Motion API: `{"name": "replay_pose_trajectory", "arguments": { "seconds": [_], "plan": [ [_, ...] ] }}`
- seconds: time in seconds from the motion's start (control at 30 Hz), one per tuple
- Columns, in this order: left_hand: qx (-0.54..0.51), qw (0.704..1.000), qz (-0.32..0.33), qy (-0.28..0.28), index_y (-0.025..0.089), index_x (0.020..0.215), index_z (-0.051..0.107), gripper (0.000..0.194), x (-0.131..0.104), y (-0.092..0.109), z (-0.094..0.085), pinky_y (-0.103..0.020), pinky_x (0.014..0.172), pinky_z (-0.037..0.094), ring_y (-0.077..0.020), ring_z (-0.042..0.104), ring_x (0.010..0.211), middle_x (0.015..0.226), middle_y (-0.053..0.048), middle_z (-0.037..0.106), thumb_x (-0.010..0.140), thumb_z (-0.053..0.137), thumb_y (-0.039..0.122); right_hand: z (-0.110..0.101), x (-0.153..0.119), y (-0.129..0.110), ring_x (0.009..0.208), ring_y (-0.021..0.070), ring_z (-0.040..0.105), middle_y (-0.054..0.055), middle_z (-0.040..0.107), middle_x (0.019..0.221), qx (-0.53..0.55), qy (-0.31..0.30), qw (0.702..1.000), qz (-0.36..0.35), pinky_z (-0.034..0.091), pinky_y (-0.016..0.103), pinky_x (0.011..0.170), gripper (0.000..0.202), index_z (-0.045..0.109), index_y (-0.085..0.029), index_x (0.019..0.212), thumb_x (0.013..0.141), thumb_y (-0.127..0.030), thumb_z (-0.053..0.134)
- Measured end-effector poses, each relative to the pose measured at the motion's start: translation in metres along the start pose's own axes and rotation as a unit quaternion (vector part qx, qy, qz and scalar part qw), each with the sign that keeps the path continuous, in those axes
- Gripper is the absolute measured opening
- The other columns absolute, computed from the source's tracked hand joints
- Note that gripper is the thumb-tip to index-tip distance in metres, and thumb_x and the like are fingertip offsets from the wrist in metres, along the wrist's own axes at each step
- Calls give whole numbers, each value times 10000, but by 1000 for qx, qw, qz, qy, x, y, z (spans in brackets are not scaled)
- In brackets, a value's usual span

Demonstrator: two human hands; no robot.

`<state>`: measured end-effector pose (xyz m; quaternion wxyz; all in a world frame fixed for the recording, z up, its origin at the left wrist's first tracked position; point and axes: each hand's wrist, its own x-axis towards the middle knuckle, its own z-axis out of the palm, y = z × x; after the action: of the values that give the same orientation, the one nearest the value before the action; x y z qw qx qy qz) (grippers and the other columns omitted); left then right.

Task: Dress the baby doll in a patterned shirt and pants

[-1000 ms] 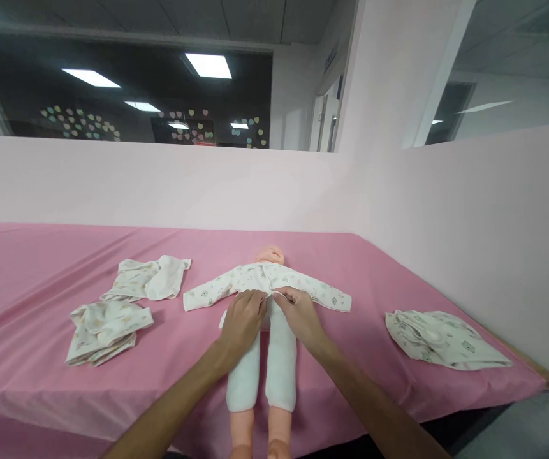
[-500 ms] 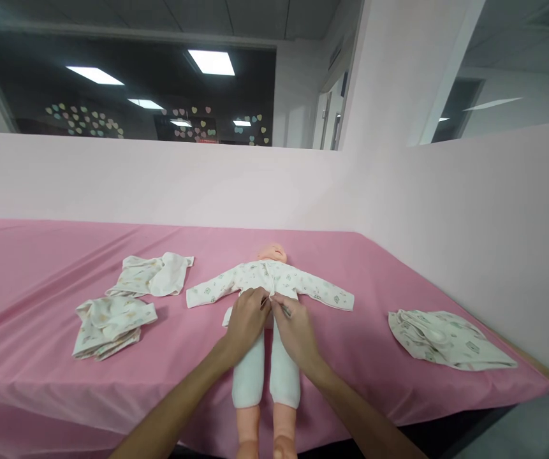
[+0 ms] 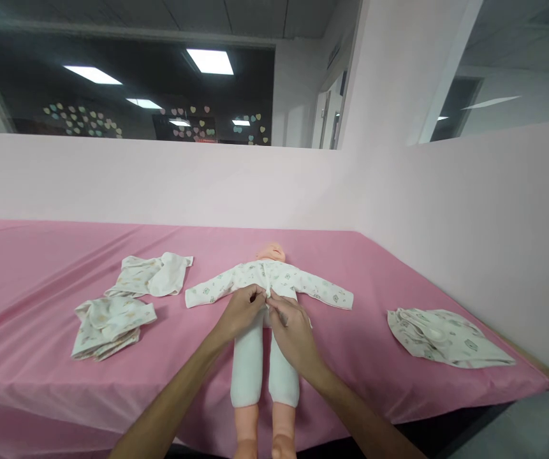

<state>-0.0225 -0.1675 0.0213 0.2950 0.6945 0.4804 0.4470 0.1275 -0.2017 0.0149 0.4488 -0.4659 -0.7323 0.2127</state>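
Left side of frame, mid-height: crumpled pale garment [image 3: 133, 277] on the pink cover [image 3: 39, 287]. Just below it, folded patterned garment [image 3: 111, 325], in layers. Both lie off to the side, probably to keep them out of the arms' way.

Centre: doll [image 3: 245, 421] on its back, feet toward bottom edge; this likely puts the front of the printed top [image 3: 250, 273] within reach. Sleeves spread flat to either side, which seems to keep them off the front. White leggings [image 3: 246, 370] cover the legs to above the ankles.

Left hand [image 3: 243, 310] comes in from lower left, fingertips pinched on the top's front, near the waist. Right hand [image 3: 298, 331] mirrors it from lower right, also pinching there. Hands close together, tips nearly meeting; cover appears to bear the doll, so neither need lift it. Tie or cloth edge between them: too small to tell. Printed top lies beneath the fingertips and beyond, toward the wall.

Right side, lower half: folded printed garment [image 3: 446, 338], well apart from both hands.
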Motion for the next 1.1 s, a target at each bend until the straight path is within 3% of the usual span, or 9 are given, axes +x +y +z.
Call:
{"name": "replay_pose_trajectory", "arguments": {
  "seconds": [0.13,0.3,0.4,0.5,0.6,0.67,0.8,0.93,1.1],
  "plan": [
    [7,1000,-12,3,188,745,528,246,1,-1,4,-247,604,396,-143,486,673,716,11,542,881,427,367,2,1,3,1184,232,558,78,628,1273,31,38,998,31,437,410,996,402,573,-215,1292,916,-246,433],
    [-21,1000,-10,-5,182,755,532,257,3,2,0,-250,652,428,-144,507,712,737,6,541,890,436,379,1,3,4,1190,236,537,68,631,1256,-23,31,998,-45,387,429,1050,387,609,-221,1252,907,-207,436],
    [0,1000,-11,-9,181,816,570,270,-5,4,-2,-279,712,461,-164,553,772,805,-13,595,913,423,386,-1,-3,10,1216,244,508,61,598,1289,-50,28,997,-49,378,445,1051,412,564,-242,1294,899,-212,448],
    [121,991,48,34,197,1001,605,223,-26,-2,-3,-372,873,459,-222,572,972,1018,-55,639,906,483,357,-4,-16,16,1161,273,507,81,593,1212,-112,50,992,-33,411,457,972,407,532,-238,1278,871,-249,518],
    [280,946,132,97,223,1084,602,227,-49,-14,-4,-462,988,394,-291,493,1184,1173,-91,603,897,529,327,-5,-28,18,1008,282,521,86,591,1065,-205,67,974,-64,420,454,864,246,588,-236,1088,844,-274,578],
    [344,921,142,114,218,1062,602,200,-59,-19,-6,-460,970,409,-303,490,1209,1161,-108,609,924,491,311,-5,-32,16,930,277,515,92,586,998,-259,67,960,-82,413,447,814,134,594,-224,960,839,-281,588],
    [406,899,115,118,201,1019,596,200,-61,-21,-10,-422,889,459,-287,579,1102,1086,-110,650,954,410,236,-3,-28,13,860,259,516,89,596,930,-312,46,945,-85,402,423,771,47,576,-212,855,856,-248,545],
    [424,889,116,127,184,1075,586,242,-52,-27,-16,-427,908,454,-286,580,1097,1151,-116,642,950,380,189,-8,-21,13,798,222,533,63,615,862,-278,32,958,-66,384,379,728,150,544,-218,779,877,-167,443],
    [419,891,123,121,190,927,593,244,-48,-36,-26,-419,816,454,-264,589,905,1021,-108,650,937,349,188,-25,-18,14,742,187,549,19,604,786,-97,17,995,-2,397,328,663,163,474,-228,715,877,-222,450]
  ]
}}
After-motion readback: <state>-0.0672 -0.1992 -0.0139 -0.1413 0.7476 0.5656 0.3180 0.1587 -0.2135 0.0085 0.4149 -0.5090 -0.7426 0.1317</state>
